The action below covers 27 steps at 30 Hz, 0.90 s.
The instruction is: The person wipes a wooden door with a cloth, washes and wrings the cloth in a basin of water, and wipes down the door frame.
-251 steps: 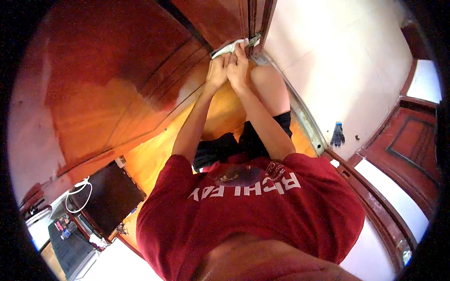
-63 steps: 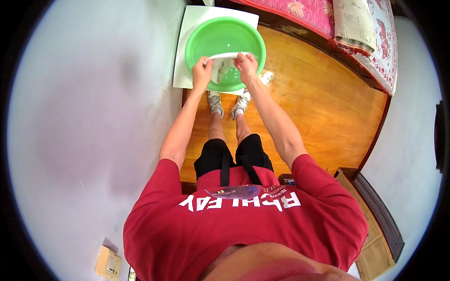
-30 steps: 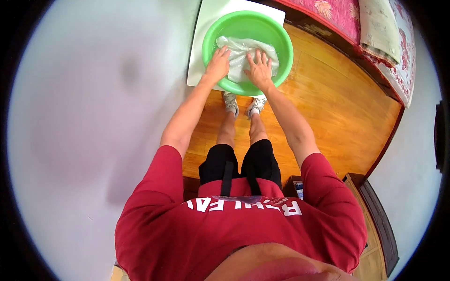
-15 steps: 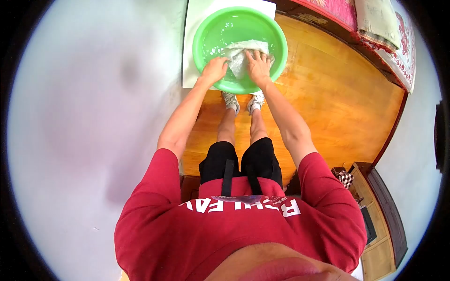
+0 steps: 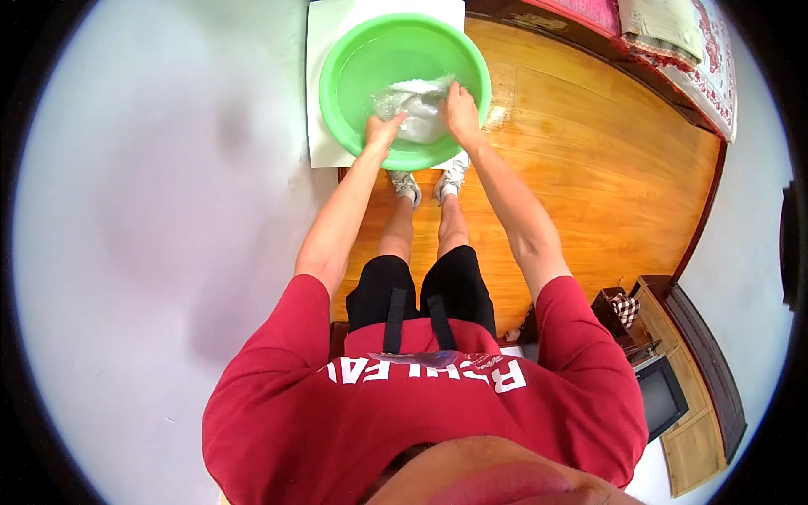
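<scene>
A green plastic basin (image 5: 326,94) of water stands on a white tabletop (image 5: 318,147). Inside it lies a wet, white cloth (image 5: 422,126), crumpled and partly under water. My left hand (image 5: 383,133) is at the near left of the basin, closed on the cloth's left side with the thumb on top. On the right, my right hand (image 5: 460,109) has its fingers curled together around the cloth's right edge, close to the basin wall. Some fingertips of both hands are hidden by the cloth and water.
My feet in light sneakers (image 5: 453,172) are on the wooden floor (image 5: 581,168) just below the basin. A pale wall (image 5: 168,210) rises at left. Bedding (image 5: 665,29) lies at the upper right; a dark-screened television (image 5: 661,396) and wooden cabinet (image 5: 694,446) stand lower right.
My right hand has gone from spread fingers on top of the cloth to gripping its right edge. My left hand has moved inward onto the cloth. The view has shifted slightly.
</scene>
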{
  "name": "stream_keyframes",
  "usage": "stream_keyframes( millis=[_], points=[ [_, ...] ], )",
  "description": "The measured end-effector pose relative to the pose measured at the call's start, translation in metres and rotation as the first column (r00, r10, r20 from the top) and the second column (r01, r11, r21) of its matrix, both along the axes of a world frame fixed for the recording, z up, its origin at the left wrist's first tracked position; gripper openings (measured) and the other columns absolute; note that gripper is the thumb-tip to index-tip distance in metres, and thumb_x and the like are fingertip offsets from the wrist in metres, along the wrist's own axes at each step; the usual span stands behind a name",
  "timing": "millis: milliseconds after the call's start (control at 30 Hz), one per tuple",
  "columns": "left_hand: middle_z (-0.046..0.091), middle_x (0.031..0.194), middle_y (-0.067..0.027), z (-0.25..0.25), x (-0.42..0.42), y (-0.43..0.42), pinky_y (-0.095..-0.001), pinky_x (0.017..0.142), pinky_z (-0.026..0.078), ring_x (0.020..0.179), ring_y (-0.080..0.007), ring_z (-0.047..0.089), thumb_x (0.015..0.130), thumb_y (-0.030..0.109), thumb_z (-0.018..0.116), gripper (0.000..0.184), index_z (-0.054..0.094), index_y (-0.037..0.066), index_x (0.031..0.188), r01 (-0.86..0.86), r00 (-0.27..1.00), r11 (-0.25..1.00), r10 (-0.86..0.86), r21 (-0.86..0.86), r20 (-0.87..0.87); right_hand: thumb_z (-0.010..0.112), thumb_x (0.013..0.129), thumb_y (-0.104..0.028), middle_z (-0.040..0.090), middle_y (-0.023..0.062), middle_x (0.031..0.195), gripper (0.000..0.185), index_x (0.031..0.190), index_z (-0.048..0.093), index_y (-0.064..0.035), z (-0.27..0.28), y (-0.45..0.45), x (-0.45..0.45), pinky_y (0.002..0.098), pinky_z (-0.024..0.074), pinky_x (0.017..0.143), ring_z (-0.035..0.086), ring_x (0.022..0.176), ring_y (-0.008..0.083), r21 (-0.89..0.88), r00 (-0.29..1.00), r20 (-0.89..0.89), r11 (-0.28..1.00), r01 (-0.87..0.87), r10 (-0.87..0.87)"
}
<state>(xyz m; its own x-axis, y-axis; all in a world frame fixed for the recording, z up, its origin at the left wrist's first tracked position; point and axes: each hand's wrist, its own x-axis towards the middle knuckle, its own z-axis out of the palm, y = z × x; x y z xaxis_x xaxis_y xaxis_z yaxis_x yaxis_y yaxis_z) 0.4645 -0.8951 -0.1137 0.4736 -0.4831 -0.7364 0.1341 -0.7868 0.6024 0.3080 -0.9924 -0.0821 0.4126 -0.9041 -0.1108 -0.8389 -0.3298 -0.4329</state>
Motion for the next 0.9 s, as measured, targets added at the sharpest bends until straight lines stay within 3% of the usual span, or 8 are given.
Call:
stream_keyframes(
  millis=[100,200,267,300,400,600,767,900],
  points=[
    [0.065,0.088,-0.0159,0.008,0.004,-0.004,-0.0357,0.075,0.047,0.082,-0.0238,0.060,0.075,0.027,0.074,0.040,0.060,-0.007,0.091,-0.018,0.991,0.996,0.029,0.093,-0.128,0.060,0.078,-0.012,0.062,0.0215,0.094,0.036,0.107,0.046,0.0051,-0.007,-0.003,0.006,0.0437,0.0493,0.080,0.059,0.087,0.0398,0.288,0.996,0.011,0.954,0.085,-0.092],
    [0.058,0.080,-0.0024,0.026,0.007,-0.002,-0.0271,0.058,0.038,0.064,-0.0116,0.045,0.078,0.024,0.071,0.027,0.063,0.002,0.092,-0.157,0.988,0.984,0.156,-0.080,-0.016,0.068,0.071,-0.018,0.064,0.0211,0.092,0.042,0.101,0.052,0.0064,-0.030,-0.003,0.007,0.0411,0.0509,0.076,0.062,0.081,0.0389,0.448,0.956,0.047,0.861,0.238,-0.289],
    [0.057,0.078,0.0000,0.025,0.015,-0.002,-0.0247,0.060,0.036,0.066,-0.0089,0.044,0.080,0.022,0.068,0.024,0.063,0.002,0.092,-0.268,0.963,0.944,0.257,-0.193,-0.081,0.071,0.068,-0.020,0.066,0.0188,0.082,0.033,0.088,0.059,0.0044,-0.033,-0.005,0.006,0.0373,0.0503,0.071,0.064,0.073,0.0338,0.757,0.889,0.063,0.602,0.254,-0.454],
    [0.055,0.076,0.0007,0.026,0.019,-0.003,-0.0237,0.061,0.036,0.068,-0.0087,0.045,0.082,0.020,0.066,0.019,0.062,0.003,0.089,-0.244,0.970,0.946,0.240,-0.212,-0.044,0.070,0.069,-0.022,0.064,0.0123,0.070,0.027,0.078,0.062,0.0015,-0.030,-0.004,0.007,0.0360,0.0478,0.062,0.060,0.060,0.0264,0.800,0.858,0.074,0.544,0.253,-0.508],
    [0.054,0.070,0.0004,0.027,0.033,-0.007,-0.0257,0.056,0.036,0.061,-0.0089,0.046,0.080,0.021,0.068,0.021,0.061,0.001,0.082,-0.275,0.961,0.914,0.269,-0.298,-0.062,0.070,0.072,-0.025,0.062,0.0070,0.071,0.027,0.081,0.062,-0.0007,-0.021,-0.005,0.010,0.0321,0.0455,0.060,0.056,0.062,0.0192,0.901,0.733,0.070,0.358,0.244,-0.676],
    [0.057,0.076,0.0002,0.042,0.053,-0.009,-0.0245,0.062,0.040,0.067,-0.0096,0.049,0.083,0.020,0.065,0.017,0.062,0.004,0.088,-0.267,0.963,0.903,0.261,-0.336,-0.063,0.066,0.081,-0.020,0.060,0.0027,0.079,0.020,0.089,0.059,-0.0030,-0.008,-0.008,0.008,0.0251,0.0425,0.065,0.052,0.073,0.0109,0.791,0.556,0.438,0.597,0.135,-0.707],
    [0.063,0.079,-0.0052,0.065,0.065,-0.016,-0.0254,0.065,0.043,0.071,-0.0110,0.054,0.083,0.023,0.067,0.028,0.063,-0.004,0.090,-0.176,0.954,0.898,0.256,-0.403,0.154,0.064,0.085,-0.018,0.061,0.0036,0.082,0.020,0.095,0.057,-0.0023,0.000,-0.026,0.015,0.0247,0.0427,0.066,0.052,0.071,0.0103,0.760,0.381,0.534,0.626,0.175,-0.755],
    [0.060,0.079,-0.0010,0.091,0.076,-0.021,-0.0223,0.062,0.040,0.068,-0.0062,0.049,0.086,0.020,0.066,0.022,0.063,-0.001,0.091,-0.114,0.978,0.856,0.186,-0.505,0.093,0.064,0.086,-0.017,0.063,0.0045,0.082,0.022,0.098,0.056,-0.0004,0.014,-0.039,0.015,0.0238,0.0439,0.067,0.055,0.073,0.0098,0.756,0.237,0.604,0.641,0.131,-0.761]
  ],
)
